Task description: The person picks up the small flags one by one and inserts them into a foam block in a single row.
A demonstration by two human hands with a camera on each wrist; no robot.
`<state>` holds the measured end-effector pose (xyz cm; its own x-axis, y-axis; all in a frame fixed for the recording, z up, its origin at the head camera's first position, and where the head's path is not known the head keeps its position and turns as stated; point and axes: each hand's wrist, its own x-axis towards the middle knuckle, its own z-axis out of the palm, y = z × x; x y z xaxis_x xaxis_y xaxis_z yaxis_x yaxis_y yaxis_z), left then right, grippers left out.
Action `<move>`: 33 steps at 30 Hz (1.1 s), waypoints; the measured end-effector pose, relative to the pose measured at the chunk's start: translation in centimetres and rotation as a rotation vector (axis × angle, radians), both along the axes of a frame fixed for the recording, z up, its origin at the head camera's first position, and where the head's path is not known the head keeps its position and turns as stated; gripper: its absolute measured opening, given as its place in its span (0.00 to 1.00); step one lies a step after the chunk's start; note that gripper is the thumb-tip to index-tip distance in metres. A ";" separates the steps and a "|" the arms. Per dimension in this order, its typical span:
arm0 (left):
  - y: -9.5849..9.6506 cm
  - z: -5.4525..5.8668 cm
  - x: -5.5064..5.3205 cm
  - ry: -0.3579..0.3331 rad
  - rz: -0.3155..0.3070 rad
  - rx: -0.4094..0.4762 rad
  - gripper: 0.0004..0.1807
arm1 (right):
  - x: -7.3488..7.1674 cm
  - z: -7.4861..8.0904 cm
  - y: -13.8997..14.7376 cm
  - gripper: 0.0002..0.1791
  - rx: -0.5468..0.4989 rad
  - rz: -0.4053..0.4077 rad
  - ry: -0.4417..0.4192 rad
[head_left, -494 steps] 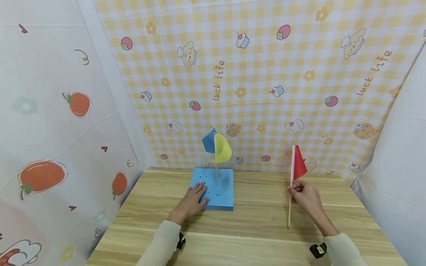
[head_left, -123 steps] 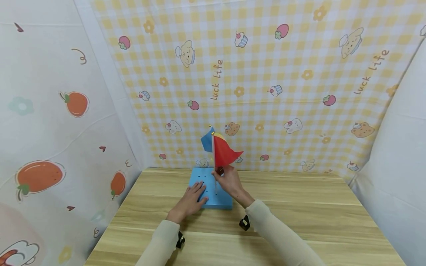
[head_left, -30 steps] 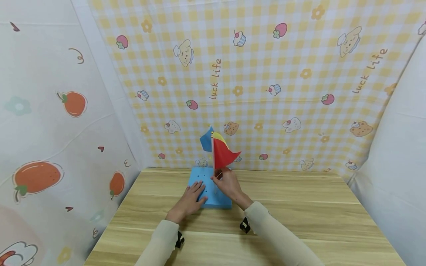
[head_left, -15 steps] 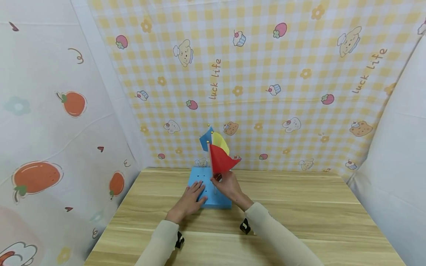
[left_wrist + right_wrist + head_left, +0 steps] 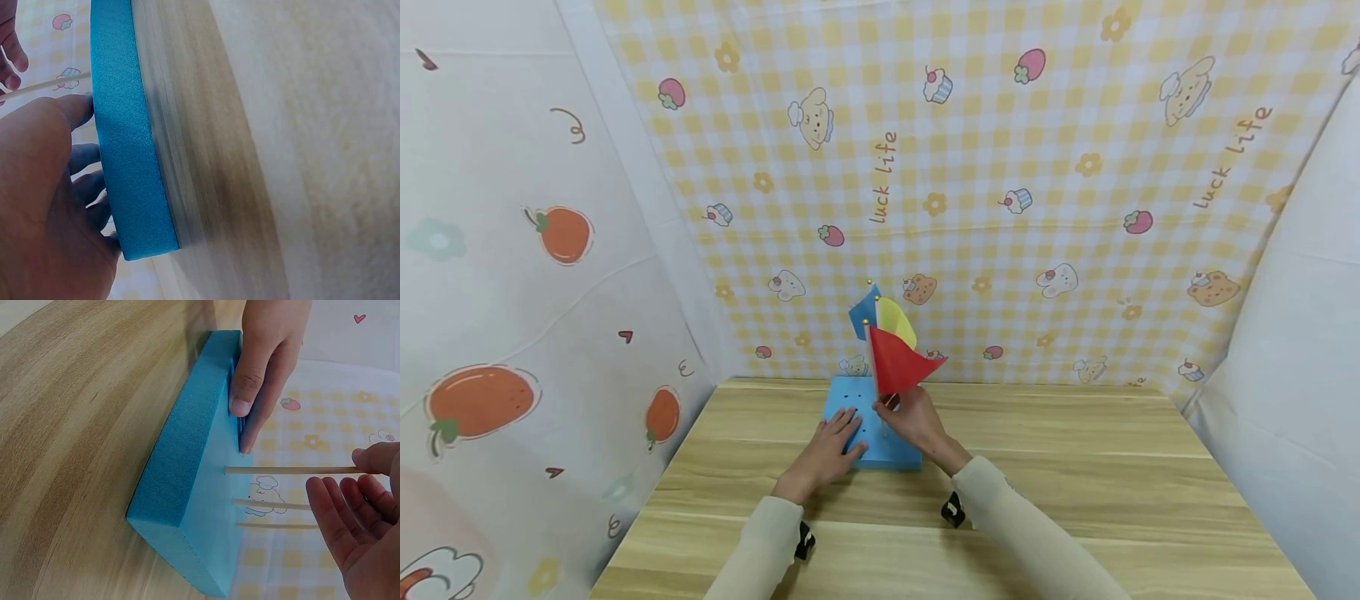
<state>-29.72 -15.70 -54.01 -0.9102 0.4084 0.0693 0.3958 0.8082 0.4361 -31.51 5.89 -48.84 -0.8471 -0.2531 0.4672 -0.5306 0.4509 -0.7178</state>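
Note:
My right hand holds the wooden stick of a red flag low down, between thumb and fingers. The stick's lower end is at the top face of a blue foam block, and the flag leans a little left. Behind it stand a yellow flag and a blue flag, their sticks in the same block. My left hand lies with extended fingers on the block's left side. In the left wrist view, that hand rests against the block's face.
The block sits near the back of a wood-grain table, before a yellow checked cloth. Several small holes dot its top. White printed cloth hangs on the left, plain white cloth on the right.
The right hand brought the red flag from the right side of the table over to the block. In the last second its top moved lower and left, tilting. The left hand stayed on the block.

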 end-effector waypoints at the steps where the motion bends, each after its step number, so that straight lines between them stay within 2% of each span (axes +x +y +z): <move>1: 0.0 0.0 0.0 0.001 -0.001 0.002 0.34 | 0.0 0.0 0.0 0.20 -0.001 -0.001 -0.004; 10: 0.0 0.0 0.0 0.003 -0.002 0.001 0.34 | -0.1 0.1 0.2 0.19 0.004 0.006 -0.018; 22: 0.1 0.1 0.0 0.003 0.001 -0.012 0.34 | 0.2 0.5 0.8 0.25 0.013 -0.015 -0.061; 33: 0.1 0.4 0.0 0.011 -0.004 -0.039 0.34 | 0.5 0.9 2.0 0.17 0.081 -0.064 -0.088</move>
<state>-29.70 -15.58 -53.63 -0.9079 0.4144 0.0631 0.4034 0.8230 0.3999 -31.04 7.85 -47.90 -0.8996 -0.2312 0.3706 -0.4355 0.5398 -0.7204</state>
